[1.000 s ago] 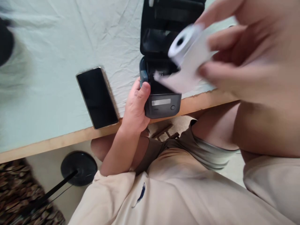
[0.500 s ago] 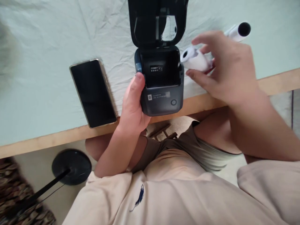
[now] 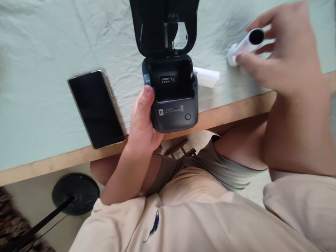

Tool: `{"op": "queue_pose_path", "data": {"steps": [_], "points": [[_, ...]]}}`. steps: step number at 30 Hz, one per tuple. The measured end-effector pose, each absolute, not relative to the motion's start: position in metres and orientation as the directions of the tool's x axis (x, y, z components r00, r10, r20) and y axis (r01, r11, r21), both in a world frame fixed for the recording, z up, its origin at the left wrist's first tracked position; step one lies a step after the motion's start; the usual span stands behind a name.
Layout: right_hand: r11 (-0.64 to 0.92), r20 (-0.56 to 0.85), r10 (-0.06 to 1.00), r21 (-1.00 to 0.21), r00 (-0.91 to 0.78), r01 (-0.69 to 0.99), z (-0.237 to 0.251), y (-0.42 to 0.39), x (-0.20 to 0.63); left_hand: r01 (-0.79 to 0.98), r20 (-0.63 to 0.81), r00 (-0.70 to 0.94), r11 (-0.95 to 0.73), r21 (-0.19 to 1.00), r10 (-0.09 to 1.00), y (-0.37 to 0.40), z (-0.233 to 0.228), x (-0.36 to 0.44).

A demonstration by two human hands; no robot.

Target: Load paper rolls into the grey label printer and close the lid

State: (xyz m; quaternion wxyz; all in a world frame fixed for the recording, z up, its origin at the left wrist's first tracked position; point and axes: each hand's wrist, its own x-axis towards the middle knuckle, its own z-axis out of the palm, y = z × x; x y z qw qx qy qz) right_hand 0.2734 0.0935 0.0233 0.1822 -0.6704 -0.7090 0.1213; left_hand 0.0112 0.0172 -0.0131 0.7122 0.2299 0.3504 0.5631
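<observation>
The left hand [image 3: 144,122] grips a dark grey, boxy plastic device [image 3: 170,116], its black lid [image 3: 157,35] raised; just right of the device lies a white paper roll [image 3: 207,77]; farther right, the right hand [image 3: 291,59] is cupped around a white, black-ended cylinder [image 3: 244,46], whether gripping it I cannot tell.

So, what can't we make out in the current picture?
All in the head view:
Lid: far end cut off by the top edge.
Left hand: fingers, thumb aside, hidden by the black device.
White roll: one end hidden behind the device.
Front lettering: too small to read.
White cylinder: blur hides whether the right hand is closed on it.
</observation>
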Motion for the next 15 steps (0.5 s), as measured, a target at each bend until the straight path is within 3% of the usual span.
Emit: {"op": "queue_pose_path", "data": {"steps": [3,7,11,15], "points": [[0.034,-0.019,0.999,-0.427,-0.047,0.904,0.017,0.098,0.269,-0.642,-0.238,0.106,0.249,0.725,0.966,0.019,-0.012,0.012],[0.050,-0.016,0.998,-0.406,-0.062,0.912,0.012,0.097,0.267,-0.617,-0.252,0.118,0.269,0.740,0.961,0.020,-0.010,0.013],[0.196,0.080,0.980,-0.489,-0.180,0.850,0.009,0.094,0.264,-0.614,-0.252,0.111,0.265,0.744,0.962,0.019,-0.010,0.012],[0.227,0.221,0.968,-0.579,-0.117,0.783,0.008,0.098,0.259,-0.626,-0.269,0.095,0.268,0.733,0.958,0.018,-0.011,0.012]]}}
